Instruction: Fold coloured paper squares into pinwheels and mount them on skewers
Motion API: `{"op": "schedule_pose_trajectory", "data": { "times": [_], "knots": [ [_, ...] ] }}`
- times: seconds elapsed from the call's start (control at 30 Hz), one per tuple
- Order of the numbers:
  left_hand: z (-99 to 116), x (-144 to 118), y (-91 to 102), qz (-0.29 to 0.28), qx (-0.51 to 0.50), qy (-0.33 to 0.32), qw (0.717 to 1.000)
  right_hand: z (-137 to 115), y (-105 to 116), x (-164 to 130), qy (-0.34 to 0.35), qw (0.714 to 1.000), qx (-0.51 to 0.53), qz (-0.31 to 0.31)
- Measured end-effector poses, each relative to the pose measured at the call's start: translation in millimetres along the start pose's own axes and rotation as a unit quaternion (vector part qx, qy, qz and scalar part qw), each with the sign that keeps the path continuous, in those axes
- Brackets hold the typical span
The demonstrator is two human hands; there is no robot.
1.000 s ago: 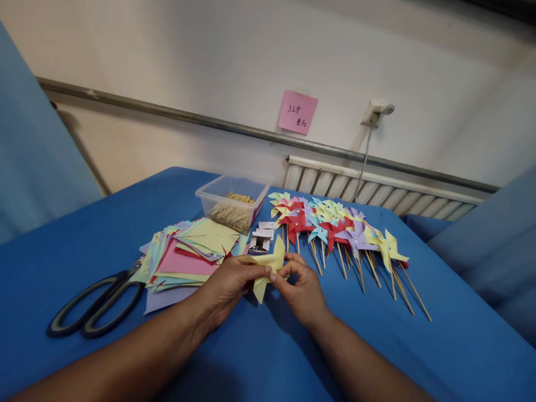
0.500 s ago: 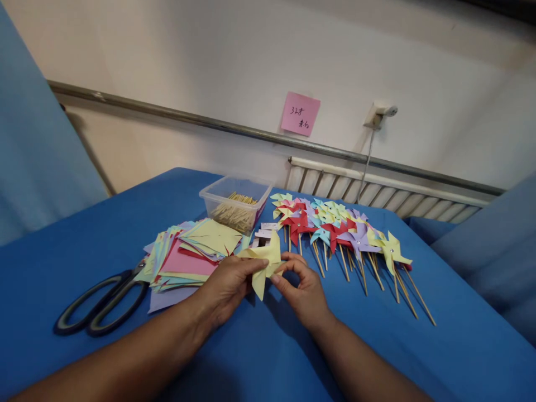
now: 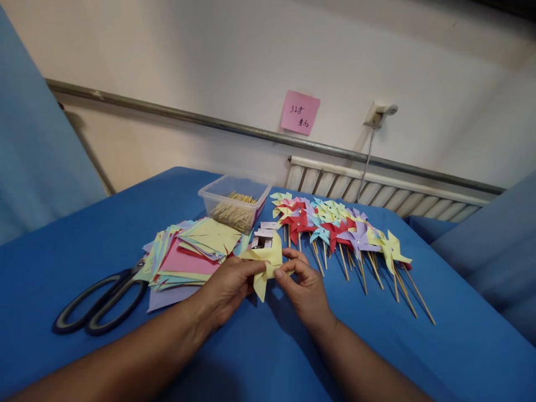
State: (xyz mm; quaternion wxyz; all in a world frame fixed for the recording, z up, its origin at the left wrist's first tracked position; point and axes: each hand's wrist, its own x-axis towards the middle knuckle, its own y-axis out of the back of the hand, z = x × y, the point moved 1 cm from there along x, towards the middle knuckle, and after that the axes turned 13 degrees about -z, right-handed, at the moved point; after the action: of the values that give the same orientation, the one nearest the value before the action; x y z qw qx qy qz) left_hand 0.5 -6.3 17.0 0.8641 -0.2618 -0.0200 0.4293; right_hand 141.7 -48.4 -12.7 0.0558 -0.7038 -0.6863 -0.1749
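Note:
A yellow paper pinwheel, with its blades partly folded in, is held up between both hands above the blue cloth. My left hand pinches it from the left, the thumb lying over its middle. From the right, my right hand pinches one of the paper's corners between thumb and forefinger. Just behind the paper stands a small white box, open, its dark contents too small to make out. To the left of my left hand lies a stack of coloured paper squares with cut slits.
Scissors lie left of the stack. A clear plastic tub of thin sticks stands behind. Several finished pinwheels on sticks lie in rows at the right. Beyond the blue table are a radiator and a metal rail.
My right hand has drawn a corner of the yellow paper inward over its middle, and the blade is now folded further. The left hand stays nearly in place.

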Motion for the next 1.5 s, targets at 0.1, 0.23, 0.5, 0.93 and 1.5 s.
{"op": "schedule_pose_trajectory", "data": {
  "times": [0.1,0.23,0.5,0.93,1.5],
  "knots": [
    [0.2,0.7,-0.4,-0.004,-0.004,-0.005,1.000,2.5,0.3,0.7,0.000,1.000,-0.012,0.011],
    [-0.6,0.6,-0.2,-0.005,0.005,0.010,1.000,0.8,0.2,0.7,-0.003,0.999,-0.044,0.016],
    [-3.2,0.4,0.2,-0.001,0.011,0.029,1.000,-0.2,-0.5,1.1,-0.020,0.998,-0.054,0.014],
    [-2.8,0.4,-0.6,0.009,0.017,0.034,0.999,1.9,-0.9,1.2,-0.024,0.999,-0.045,0.009],
    [-7.9,0.5,1.0,-0.019,0.121,0.071,0.990,3.0,-7.0,3.5,-0.078,0.967,0.239,-0.042]
  ]
}}
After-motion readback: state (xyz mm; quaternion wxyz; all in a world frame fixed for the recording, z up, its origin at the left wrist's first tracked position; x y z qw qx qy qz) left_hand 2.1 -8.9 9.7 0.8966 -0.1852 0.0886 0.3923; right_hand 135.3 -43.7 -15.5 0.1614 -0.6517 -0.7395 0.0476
